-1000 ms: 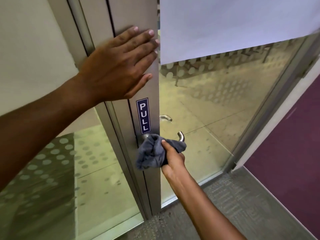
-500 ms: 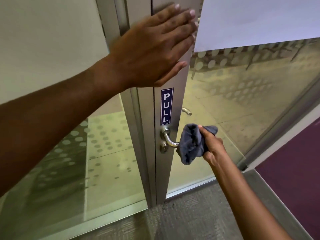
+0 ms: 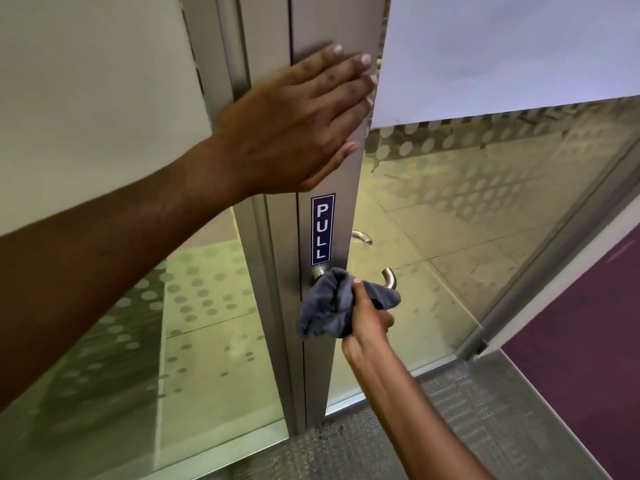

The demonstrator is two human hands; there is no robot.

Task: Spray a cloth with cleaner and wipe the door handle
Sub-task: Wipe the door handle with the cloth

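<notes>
Cloth (image 3: pixel 332 303) — soft, bunched in right hand (image 3: pixel 367 317) around the lever handle (image 3: pixel 389 277); left hand (image 3: pixel 294 126) flat, bracing door frame (image 3: pixel 343 174).

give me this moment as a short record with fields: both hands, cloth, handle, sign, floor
left hand: left hand lies flat, fingers straight, against the metal door frame above the sign
right hand: right hand grips the cloth and holds it around the handle
cloth: grey cloth, bunched, covering the middle of the handle
handle: metal door handle, its curved free end and its base showing on either side of the cloth
sign: blue PULL sign, upright, just above the handle
floor: grey carpet in front of the door
</notes>
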